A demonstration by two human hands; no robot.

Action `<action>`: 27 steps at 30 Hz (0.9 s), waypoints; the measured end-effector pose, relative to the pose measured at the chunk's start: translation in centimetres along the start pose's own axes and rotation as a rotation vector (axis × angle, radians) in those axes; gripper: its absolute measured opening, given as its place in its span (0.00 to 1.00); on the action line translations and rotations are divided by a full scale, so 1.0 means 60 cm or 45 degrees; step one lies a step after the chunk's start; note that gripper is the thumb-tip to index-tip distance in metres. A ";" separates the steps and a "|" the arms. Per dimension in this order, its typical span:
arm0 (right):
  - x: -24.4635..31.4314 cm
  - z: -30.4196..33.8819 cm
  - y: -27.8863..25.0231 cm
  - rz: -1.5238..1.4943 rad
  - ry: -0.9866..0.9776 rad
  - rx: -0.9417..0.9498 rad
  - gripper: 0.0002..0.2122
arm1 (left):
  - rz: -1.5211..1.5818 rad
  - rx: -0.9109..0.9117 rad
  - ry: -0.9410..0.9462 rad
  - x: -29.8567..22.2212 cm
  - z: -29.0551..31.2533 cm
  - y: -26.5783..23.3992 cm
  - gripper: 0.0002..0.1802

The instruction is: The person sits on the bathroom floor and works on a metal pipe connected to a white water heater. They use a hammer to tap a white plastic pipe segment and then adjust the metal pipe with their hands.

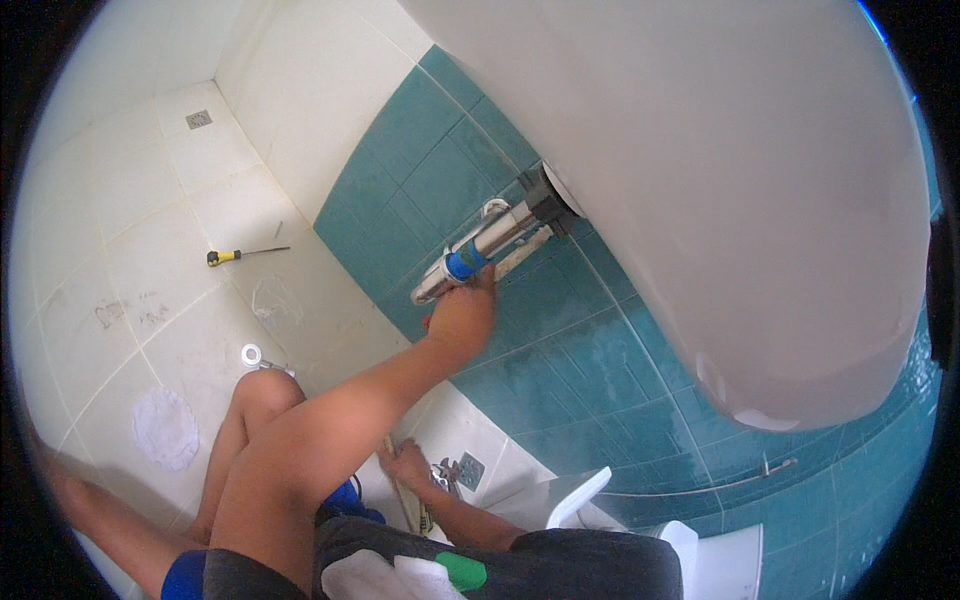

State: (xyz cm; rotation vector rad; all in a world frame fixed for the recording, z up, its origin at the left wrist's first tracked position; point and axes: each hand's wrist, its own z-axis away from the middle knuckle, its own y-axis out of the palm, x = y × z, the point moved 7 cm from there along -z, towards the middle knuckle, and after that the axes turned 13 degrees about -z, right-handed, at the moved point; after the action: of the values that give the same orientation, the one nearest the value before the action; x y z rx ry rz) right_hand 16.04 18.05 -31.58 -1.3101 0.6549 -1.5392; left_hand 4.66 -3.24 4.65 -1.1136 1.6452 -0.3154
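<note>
My left arm reaches up to a chrome drain pipe (502, 230) with a blue band, below the pale basin (740, 190). My left hand (470, 293) is closed around the pipe's lower end beside the blue band; part of its fingers is hidden behind it. A black collar (548, 198) joins the pipe to the basin. A small red part shows beside my left wrist. Low down near my body, my right hand (405, 466) is closed around something pale and slender that I cannot make out. An adjustable wrench (446, 474) lies close to that hand.
On the tiled floor lie a yellow and black screwdriver (245, 256), a white ring-shaped fitting (252, 356) and a round white cloth-like piece (166, 430). Floor drains (199, 119) show in two places. A white toilet (585, 497) and a wall hose (690, 491) are at right.
</note>
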 end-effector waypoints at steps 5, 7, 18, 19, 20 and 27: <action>0.006 0.052 0.006 -0.079 0.037 0.061 0.27 | -0.158 -0.087 0.185 -0.018 0.003 -0.017 0.22; 0.011 0.033 -0.001 -0.062 -0.048 0.073 0.25 | -0.180 -0.056 0.196 -0.021 0.000 -0.019 0.22; 0.069 0.014 -0.089 -0.438 -0.043 -0.212 0.24 | -0.106 -0.140 0.148 -0.004 -0.001 -0.009 0.21; 0.076 0.005 -0.107 -0.505 -0.064 -0.256 0.25 | -0.115 -0.115 0.131 -0.009 -0.002 -0.010 0.21; 0.083 -0.008 -0.127 -0.571 -0.082 -0.301 0.25 | -0.123 -0.089 0.116 -0.014 -0.004 -0.011 0.21; 0.138 -0.057 -0.267 -1.092 -0.137 -0.546 0.23 | -0.011 -0.130 0.049 -0.006 -0.007 -0.014 0.20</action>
State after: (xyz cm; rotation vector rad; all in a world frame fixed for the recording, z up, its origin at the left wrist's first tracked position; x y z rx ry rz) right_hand 8.03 16.03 -15.22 -2.1656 0.3657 -2.0362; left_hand 4.73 -3.50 5.60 -1.1979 1.7068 -0.2619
